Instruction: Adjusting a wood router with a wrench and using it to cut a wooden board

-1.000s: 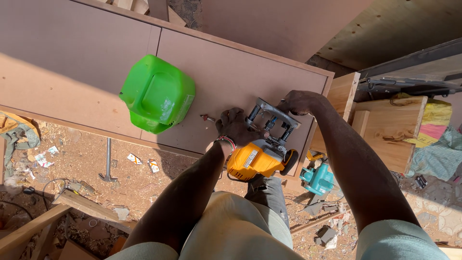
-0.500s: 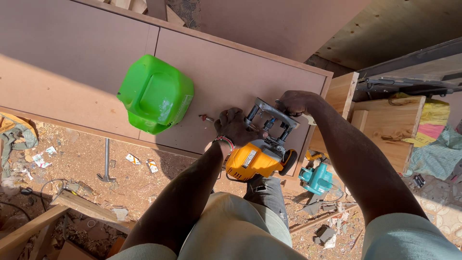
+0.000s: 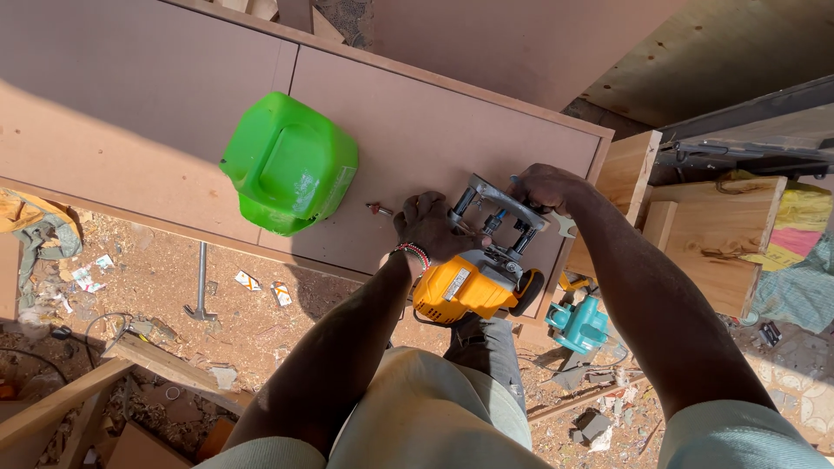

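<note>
A yellow and grey power tool [image 3: 476, 280], a router with a round metal base, lies tipped on the brown board [image 3: 408, 130]. My left hand [image 3: 427, 226] is closed around its column end near the base. My right hand [image 3: 540, 188] grips the rim of the metal base on the far side. A small red-tipped bit or screw [image 3: 380, 209] lies on the board just left of my left hand. A green plastic jerrycan [image 3: 291, 163] rests on its side further left on the board.
A teal power tool [image 3: 578, 323] lies on the ground below the board's right end. Wooden boxes [image 3: 708, 234] stand at the right. A hammer [image 3: 201, 287] and scraps lie on the dirt floor at left. Loose timber [image 3: 95, 382] sits at the lower left.
Both hands and the router have stayed in nearly the same place; only a slight shift of the view is visible.
</note>
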